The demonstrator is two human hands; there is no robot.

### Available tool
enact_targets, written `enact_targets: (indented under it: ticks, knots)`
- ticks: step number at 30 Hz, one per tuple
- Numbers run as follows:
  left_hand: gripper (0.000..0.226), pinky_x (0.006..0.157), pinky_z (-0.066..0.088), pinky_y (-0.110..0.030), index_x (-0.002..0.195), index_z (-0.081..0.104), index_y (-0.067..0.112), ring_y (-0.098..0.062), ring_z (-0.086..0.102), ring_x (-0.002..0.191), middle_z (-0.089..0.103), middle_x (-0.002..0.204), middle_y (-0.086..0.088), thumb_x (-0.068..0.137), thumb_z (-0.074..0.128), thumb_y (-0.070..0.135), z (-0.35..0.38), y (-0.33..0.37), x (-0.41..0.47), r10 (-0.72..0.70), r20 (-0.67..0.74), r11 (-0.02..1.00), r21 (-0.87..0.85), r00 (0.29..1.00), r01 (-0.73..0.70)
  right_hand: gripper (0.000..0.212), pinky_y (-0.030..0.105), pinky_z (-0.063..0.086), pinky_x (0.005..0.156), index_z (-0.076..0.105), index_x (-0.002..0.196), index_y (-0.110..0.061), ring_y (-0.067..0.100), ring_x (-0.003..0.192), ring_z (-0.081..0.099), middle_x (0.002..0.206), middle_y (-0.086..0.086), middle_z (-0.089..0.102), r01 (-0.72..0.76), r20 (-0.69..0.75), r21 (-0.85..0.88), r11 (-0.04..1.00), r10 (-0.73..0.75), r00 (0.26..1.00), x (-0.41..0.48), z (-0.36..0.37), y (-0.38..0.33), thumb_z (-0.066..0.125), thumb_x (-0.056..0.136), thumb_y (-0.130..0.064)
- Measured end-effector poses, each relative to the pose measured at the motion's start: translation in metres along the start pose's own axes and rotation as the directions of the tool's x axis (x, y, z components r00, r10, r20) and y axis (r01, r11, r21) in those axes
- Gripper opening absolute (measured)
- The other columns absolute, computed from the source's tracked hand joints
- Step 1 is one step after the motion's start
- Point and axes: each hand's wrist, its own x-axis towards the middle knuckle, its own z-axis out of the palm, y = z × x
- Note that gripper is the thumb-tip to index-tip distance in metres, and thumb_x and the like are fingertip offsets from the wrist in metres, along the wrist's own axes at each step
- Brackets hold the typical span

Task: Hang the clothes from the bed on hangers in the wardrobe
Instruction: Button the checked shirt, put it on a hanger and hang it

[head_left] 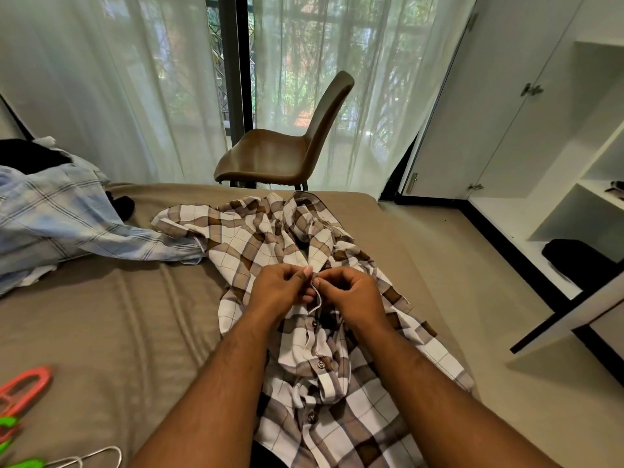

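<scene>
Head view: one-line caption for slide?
On the bed, left hand and right hand pinch the front of the plaid shirt.

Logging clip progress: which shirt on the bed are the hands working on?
The brown checked shirt: the left hand and right hand pinch its front edge. The pale blue shirt lies to the left, with no hand on it.

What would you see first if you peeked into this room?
Right in the middle, the left hand and the right hand pinch the front edge of a brown-and-white checked shirt spread on the tan bed. Behind the bed a brown chair stands before white curtains, and a pale blue checked shirt lies heaped at the left.
</scene>
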Motion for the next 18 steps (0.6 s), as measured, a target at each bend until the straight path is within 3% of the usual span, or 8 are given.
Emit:
enact_targets:
  ticks: [3,7,12,15,18]
  knots:
    - [0.021,0.073,0.063,-0.035,0.096,0.075,0.009,-0.020,0.076,0.076,0.077,0.084,-0.008,0.087,0.077,0.027,0.002,0.004,-0.004,0.029,0.003,0.999,0.040,1.000,-0.029,0.005,0.036,0.064,0.069,0.077,0.094,-0.021,0.012,0.076,0.074,0.083,-0.002,0.076,0.045,-0.032,-0.101,0.994,-0.048,0.998,0.001,0.001,-0.001,0.077,0.089,-0.023]
    - [0.012,0.073,0.064,-0.038,0.097,0.076,0.011,-0.016,0.075,0.072,0.077,0.080,-0.004,0.092,0.072,0.021,0.003,0.002,-0.002,0.079,-0.064,0.989,0.132,0.995,-0.070,0.002,0.032,0.063,0.066,0.076,0.090,-0.021,0.009,0.069,0.072,0.077,-0.004,0.074,0.074,-0.089,-0.206,0.976,-0.094,0.992,0.002,0.005,-0.001,0.077,0.088,-0.022]
    - [0.009,0.067,0.059,-0.020,0.095,0.077,0.020,-0.003,0.069,0.074,0.074,0.082,0.006,0.095,0.069,0.019,0.011,0.006,-0.005,0.279,-0.117,0.883,0.420,0.953,-0.207,0.009,0.023,0.060,0.062,0.077,0.087,-0.021,0.003,0.067,0.069,0.072,-0.010,0.073,0.087,-0.141,-0.287,0.954,-0.132,0.981,0.003,0.010,-0.002,0.076,0.089,-0.030]
    - [0.011,0.075,0.061,-0.028,0.101,0.077,0.017,-0.007,0.070,0.078,0.076,0.088,0.002,0.094,0.069,0.017,0.013,0.006,-0.003,0.324,-0.098,0.837,0.494,0.941,-0.236,0.011,0.025,0.060,0.062,0.076,0.084,-0.022,0.004,0.066,0.069,0.072,-0.009,0.072,0.049,-0.126,-0.306,0.951,-0.091,0.988,0.006,0.006,-0.005,0.074,0.090,-0.032]
    - [0.019,0.083,0.058,-0.025,0.113,0.074,0.015,-0.012,0.070,0.091,0.076,0.104,-0.002,0.096,0.067,0.017,0.017,0.008,-0.003,0.337,-0.069,0.797,0.552,0.939,-0.245,0.014,0.028,0.059,0.060,0.073,0.081,-0.022,0.008,0.062,0.068,0.069,-0.006,0.071,0.023,-0.076,-0.353,0.935,-0.053,0.996,0.010,0.001,-0.007,0.073,0.090,-0.032]
